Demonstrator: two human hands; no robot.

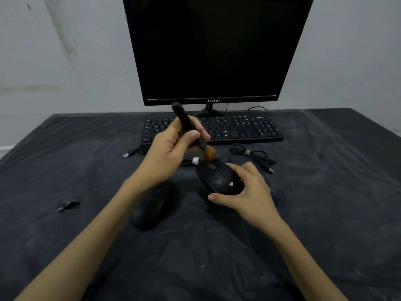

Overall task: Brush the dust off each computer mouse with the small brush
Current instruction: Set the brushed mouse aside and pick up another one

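Note:
My left hand [167, 155] grips a small brush [191, 129] by its black handle, and the orange bristles touch the front of a black mouse with a white heart mark [219, 178]. My right hand [247, 190] holds that mouse from its right side, thumb at its near end and fingers curled along the far side. A second black mouse [149, 208] lies on the table under my left wrist, partly hidden by it.
A black keyboard [238, 127] and a dark monitor [214, 51] stand at the back of the table, which is covered by a dusty black sheet [325, 213]. Coiled mouse cables with USB plugs [253, 156] lie in front of the keyboard. The sheet has a small tear [66, 205] at left.

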